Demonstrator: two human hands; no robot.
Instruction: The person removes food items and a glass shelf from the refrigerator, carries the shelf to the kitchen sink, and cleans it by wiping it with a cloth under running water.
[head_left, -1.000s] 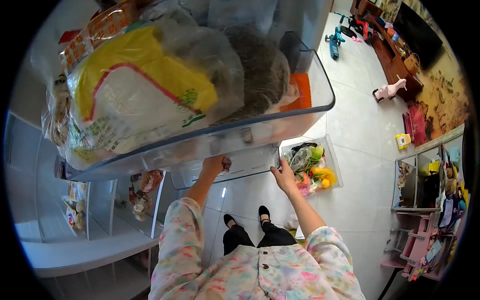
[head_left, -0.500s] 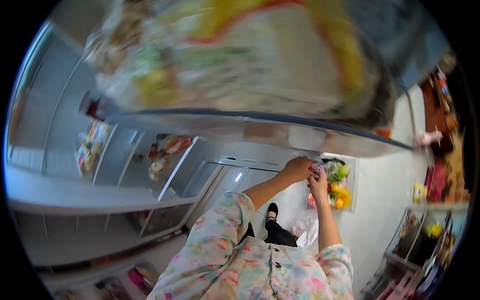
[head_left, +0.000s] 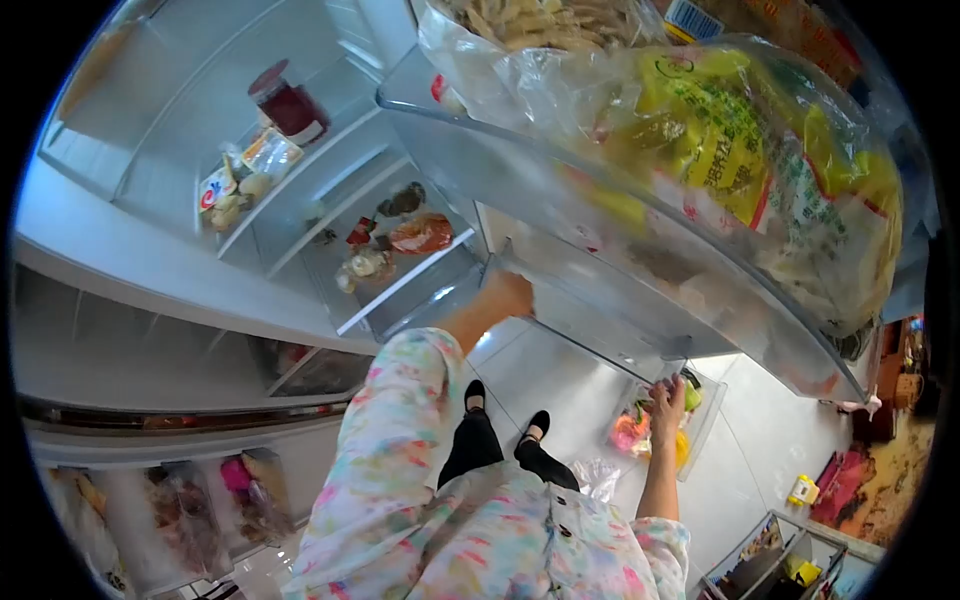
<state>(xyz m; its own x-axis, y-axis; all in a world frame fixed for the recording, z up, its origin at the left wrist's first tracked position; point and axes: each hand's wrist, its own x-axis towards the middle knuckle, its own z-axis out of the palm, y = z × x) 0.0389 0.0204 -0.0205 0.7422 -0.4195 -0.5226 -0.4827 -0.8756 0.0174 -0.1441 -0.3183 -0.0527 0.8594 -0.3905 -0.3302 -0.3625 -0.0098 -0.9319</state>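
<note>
A fridge door stands open in front of me, with a lower door shelf (head_left: pixel 590 350) whose dark front rim runs slantwise between my hands. My left hand (head_left: pixel 508 295) is closed at the left end of this rim, its fingertips partly hidden. At the right end, my right hand (head_left: pixel 666 405) has curled fingers against the rim. Beyond the right hand, a clear tray (head_left: pixel 708 435) of colourful produce rests on the floor. Above both hands, a deep upper door shelf (head_left: pixel 620 225) carries plastic food bags (head_left: pixel 720 150).
Inside the fridge to the left are a dark red jar (head_left: pixel 290 105), small packets (head_left: pixel 245 175) and a drawer with a red-orange package (head_left: pixel 420 235). The open freezer compartment (head_left: pixel 190 490) holds bagged food below. A white plastic bag (head_left: pixel 597 478) lies near my feet; a rack (head_left: pixel 800 565) stands at lower right.
My hands were together over the tray with a small purplish item; now they are apart and that item is no longer visible in them. The left hand moved left. My view has shifted and turned.
</note>
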